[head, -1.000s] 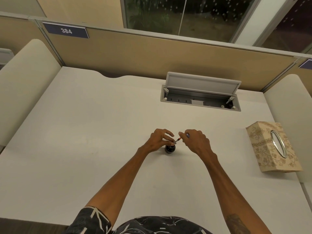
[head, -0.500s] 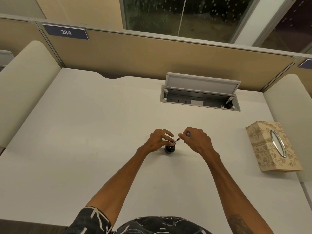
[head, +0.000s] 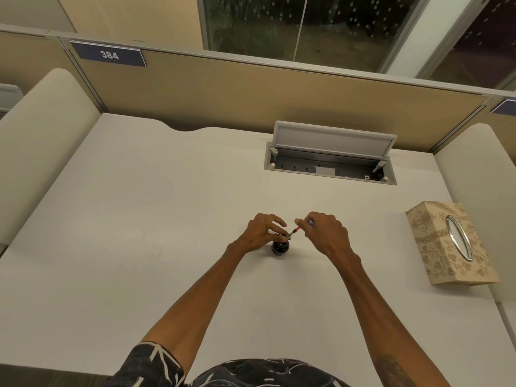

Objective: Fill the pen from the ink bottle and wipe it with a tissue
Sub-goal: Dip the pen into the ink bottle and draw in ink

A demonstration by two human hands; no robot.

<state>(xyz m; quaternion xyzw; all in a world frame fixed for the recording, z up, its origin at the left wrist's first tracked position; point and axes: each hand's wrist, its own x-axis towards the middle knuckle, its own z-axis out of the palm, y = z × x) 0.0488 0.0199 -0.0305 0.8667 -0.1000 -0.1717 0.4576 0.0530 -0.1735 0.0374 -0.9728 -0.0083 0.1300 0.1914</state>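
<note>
A small dark ink bottle (head: pixel 280 248) stands on the white desk (head: pixel 139 219) near its middle. My left hand (head: pixel 261 232) curls over the bottle's top from the left, fingertips at its neck. My right hand (head: pixel 324 233) grips a thin pen (head: pixel 294 231) with a red section. The pen slants down to the left, its tip at the bottle's mouth. Most of the pen's barrel is hidden inside my right fist. A beige patterned tissue box (head: pixel 449 243) lies at the desk's right side.
An open cable hatch (head: pixel 329 163) with a raised lid sits in the desk at the back. A tan partition (head: pixel 251 88) closes the far edge. White padded dividers stand at the left (head: pixel 36 135) and right (head: pixel 480 169).
Both hands stay at the bottle. My right hand has shifted very slightly, with the pen tip still at the bottle's mouth.
</note>
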